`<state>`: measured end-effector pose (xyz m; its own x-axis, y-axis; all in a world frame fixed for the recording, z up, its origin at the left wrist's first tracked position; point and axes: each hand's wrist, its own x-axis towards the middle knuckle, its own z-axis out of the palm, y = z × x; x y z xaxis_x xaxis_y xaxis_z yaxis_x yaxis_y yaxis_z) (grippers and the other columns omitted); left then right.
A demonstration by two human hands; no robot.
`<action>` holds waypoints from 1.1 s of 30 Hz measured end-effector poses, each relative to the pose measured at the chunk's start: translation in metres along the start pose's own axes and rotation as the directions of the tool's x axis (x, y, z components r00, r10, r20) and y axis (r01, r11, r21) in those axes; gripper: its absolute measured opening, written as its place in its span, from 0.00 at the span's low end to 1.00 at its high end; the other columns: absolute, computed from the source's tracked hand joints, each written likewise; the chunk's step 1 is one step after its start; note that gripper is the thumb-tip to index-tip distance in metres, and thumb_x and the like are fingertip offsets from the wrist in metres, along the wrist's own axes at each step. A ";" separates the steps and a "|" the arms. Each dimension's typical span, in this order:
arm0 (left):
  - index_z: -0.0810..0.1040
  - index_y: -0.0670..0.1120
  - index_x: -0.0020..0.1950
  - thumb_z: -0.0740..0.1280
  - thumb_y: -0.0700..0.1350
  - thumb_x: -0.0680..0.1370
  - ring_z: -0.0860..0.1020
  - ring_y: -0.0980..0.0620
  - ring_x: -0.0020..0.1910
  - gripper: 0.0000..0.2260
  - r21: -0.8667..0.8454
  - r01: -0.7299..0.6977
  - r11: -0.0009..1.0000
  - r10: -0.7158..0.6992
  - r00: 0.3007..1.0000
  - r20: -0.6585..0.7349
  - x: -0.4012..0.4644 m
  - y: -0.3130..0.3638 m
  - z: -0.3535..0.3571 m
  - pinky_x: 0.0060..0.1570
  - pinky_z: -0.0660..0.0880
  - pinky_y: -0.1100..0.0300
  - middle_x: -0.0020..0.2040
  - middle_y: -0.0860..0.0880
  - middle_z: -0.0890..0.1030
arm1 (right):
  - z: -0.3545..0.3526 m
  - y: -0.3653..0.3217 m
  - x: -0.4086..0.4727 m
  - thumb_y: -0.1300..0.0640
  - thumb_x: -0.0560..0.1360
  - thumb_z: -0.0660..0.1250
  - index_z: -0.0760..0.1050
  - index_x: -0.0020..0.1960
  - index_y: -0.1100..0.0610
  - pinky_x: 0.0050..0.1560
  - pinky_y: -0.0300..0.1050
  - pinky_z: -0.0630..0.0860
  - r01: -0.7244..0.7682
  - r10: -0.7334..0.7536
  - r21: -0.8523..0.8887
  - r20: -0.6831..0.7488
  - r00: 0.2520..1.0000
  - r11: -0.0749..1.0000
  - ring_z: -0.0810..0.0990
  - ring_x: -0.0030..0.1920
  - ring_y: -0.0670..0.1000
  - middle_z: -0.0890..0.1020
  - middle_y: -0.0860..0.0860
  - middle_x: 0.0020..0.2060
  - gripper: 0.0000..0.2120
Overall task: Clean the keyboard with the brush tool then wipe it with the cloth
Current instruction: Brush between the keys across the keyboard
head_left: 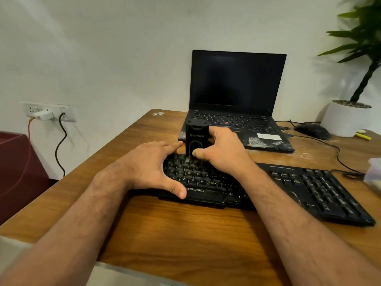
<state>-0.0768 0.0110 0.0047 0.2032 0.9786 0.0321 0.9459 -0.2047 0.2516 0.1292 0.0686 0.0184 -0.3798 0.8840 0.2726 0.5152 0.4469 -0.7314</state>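
A black keyboard [321, 188] lies across the wooden desk [185, 230]. My right hand [221, 150] grips a black block-shaped brush tool [196, 136], held upright with its lower end on the upper key rows left of the middle. My left hand [152, 162] rests spread over the keyboard's left end, thumb on the front edge, fingertips at the back edge, holding it down. A crumpled pale cloth [374, 174] shows at the desk's right edge, partly cut off.
An open black laptop [237, 100] with a dark screen stands behind the keyboard. A black mouse [312, 131], a yellow marker [363, 136] and a white plant pot [347, 118] sit at the back right. A wall socket [48, 111] with cables is at the left.
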 end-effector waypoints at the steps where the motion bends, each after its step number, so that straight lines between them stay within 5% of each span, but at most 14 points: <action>1: 0.51 0.54 0.83 0.59 0.87 0.48 0.65 0.54 0.74 0.69 0.055 -0.005 0.998 0.004 1.000 0.015 0.001 0.002 0.001 0.77 0.60 0.47 0.77 0.55 0.66 | 0.000 0.001 0.002 0.58 0.70 0.77 0.80 0.60 0.48 0.39 0.32 0.74 -0.008 0.007 -0.007 -0.031 0.999 1.000 0.81 0.45 0.40 0.84 0.43 0.47 0.19; 5: 0.47 0.54 0.83 0.60 0.87 0.50 0.61 0.54 0.78 0.69 0.091 -0.003 0.996 0.000 1.000 0.027 -0.003 0.003 0.007 0.79 0.56 0.48 0.80 0.57 0.60 | 0.000 0.004 0.001 0.57 0.70 0.77 0.79 0.59 0.46 0.40 0.29 0.73 0.021 -0.022 0.005 0.041 0.999 1.000 0.82 0.48 0.39 0.84 0.41 0.48 0.19; 8: 0.44 0.54 0.83 0.62 0.85 0.51 0.57 0.55 0.79 0.69 0.067 0.048 0.997 -0.051 0.998 0.045 -0.008 0.006 0.005 0.79 0.54 0.52 0.82 0.57 0.55 | 0.003 0.004 0.006 0.57 0.70 0.76 0.79 0.60 0.48 0.48 0.40 0.79 -0.018 0.016 -0.036 -0.054 0.998 0.999 0.82 0.50 0.45 0.84 0.44 0.50 0.19; 13: 0.44 0.55 0.83 0.62 0.85 0.51 0.57 0.56 0.79 0.68 0.054 0.053 0.997 -0.056 0.997 0.047 -0.011 0.008 0.005 0.77 0.58 0.52 0.82 0.57 0.54 | -0.004 0.010 0.004 0.59 0.69 0.77 0.80 0.58 0.47 0.45 0.36 0.78 -0.029 0.029 0.057 0.009 1.000 0.998 0.82 0.48 0.40 0.84 0.42 0.48 0.19; 16: 0.47 0.56 0.83 0.59 0.86 0.51 0.59 0.56 0.77 0.66 0.083 0.032 0.996 -0.035 0.999 0.040 -0.011 0.007 0.007 0.77 0.60 0.50 0.81 0.58 0.56 | -0.006 0.009 0.004 0.59 0.69 0.77 0.79 0.58 0.47 0.45 0.39 0.79 -0.055 0.054 -0.007 -0.092 0.994 0.998 0.82 0.47 0.44 0.84 0.44 0.48 0.19; 22: 0.52 0.57 0.83 0.58 0.86 0.53 0.60 0.58 0.76 0.63 0.077 0.021 0.997 -0.023 0.999 0.031 -0.013 0.007 0.006 0.76 0.62 0.50 0.79 0.60 0.59 | -0.012 0.009 -0.001 0.58 0.69 0.77 0.80 0.57 0.45 0.36 0.24 0.69 -0.013 0.012 0.009 0.043 0.999 1.000 0.79 0.43 0.35 0.83 0.39 0.44 0.18; 26: 0.53 0.57 0.82 0.58 0.87 0.52 0.61 0.59 0.75 0.64 0.063 0.014 0.998 -0.015 1.000 0.017 -0.014 0.008 0.007 0.75 0.62 0.52 0.78 0.61 0.60 | -0.010 0.006 0.000 0.58 0.69 0.76 0.79 0.59 0.48 0.44 0.37 0.76 0.029 -0.033 -0.113 -0.030 0.999 0.993 0.80 0.49 0.45 0.84 0.45 0.50 0.19; 33: 0.53 0.58 0.82 0.60 0.86 0.53 0.61 0.58 0.75 0.63 0.049 0.030 0.998 -0.031 0.999 0.025 -0.014 0.009 0.006 0.75 0.62 0.53 0.78 0.61 0.59 | -0.022 0.015 -0.001 0.62 0.68 0.78 0.80 0.59 0.50 0.40 0.30 0.74 -0.092 0.097 0.087 -0.046 0.994 0.992 0.82 0.46 0.41 0.85 0.43 0.47 0.21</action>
<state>-0.0694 -0.0051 0.0003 0.1801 0.9836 -0.0001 0.9629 -0.1763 0.2045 0.1543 0.0771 0.0213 -0.2921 0.9285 0.2294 0.4789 0.3496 -0.8053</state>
